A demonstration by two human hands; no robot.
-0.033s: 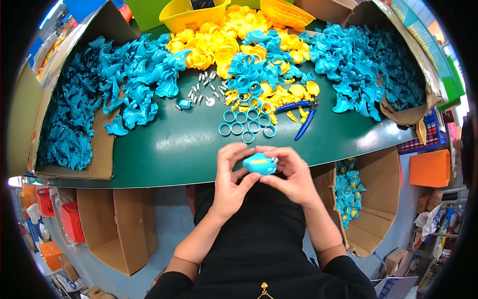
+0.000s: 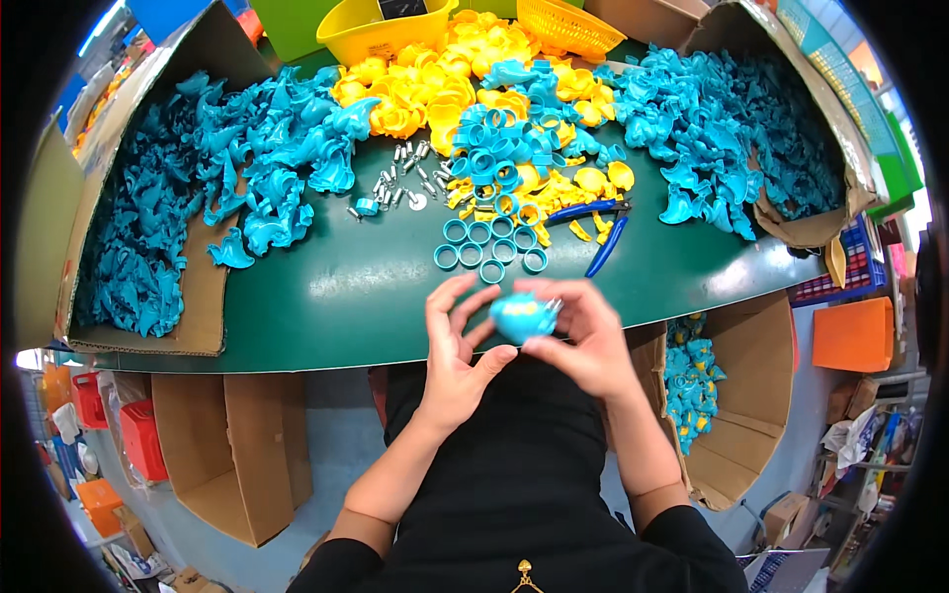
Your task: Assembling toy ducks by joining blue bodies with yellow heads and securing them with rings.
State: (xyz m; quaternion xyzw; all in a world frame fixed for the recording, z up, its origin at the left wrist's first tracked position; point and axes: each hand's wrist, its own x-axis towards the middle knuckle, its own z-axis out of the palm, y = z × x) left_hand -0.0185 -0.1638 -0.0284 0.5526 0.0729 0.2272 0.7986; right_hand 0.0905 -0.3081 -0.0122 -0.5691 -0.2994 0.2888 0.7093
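A small turquoise plastic toy (image 2: 520,317) with yellow patches is held above the table's near edge, slightly blurred. A metal piece sticks out at its right end. My right hand (image 2: 585,341) grips the toy between thumb and fingers. Just left of it, my left hand (image 2: 459,341) has its fingers apart and curved, with the thumb tip close to the toy's lower side; whether it touches cannot be seen. Beyond the hands lie several turquoise rings (image 2: 492,271), a pair of blue-handled cutting pliers (image 2: 608,245) and small silver metal parts (image 2: 384,184).
Turquoise shells spill from a cardboard box (image 2: 203,296) at left and another (image 2: 820,229) at right. Yellow shells (image 2: 405,107) heap at the back of the green table (image 2: 356,287). Below right, a box (image 2: 748,435) holds similar toys; an open box (image 2: 203,445) stands below left.
My left fingers have spread away from the toy. The toy has shifted slightly right and turned a little in my right hand.
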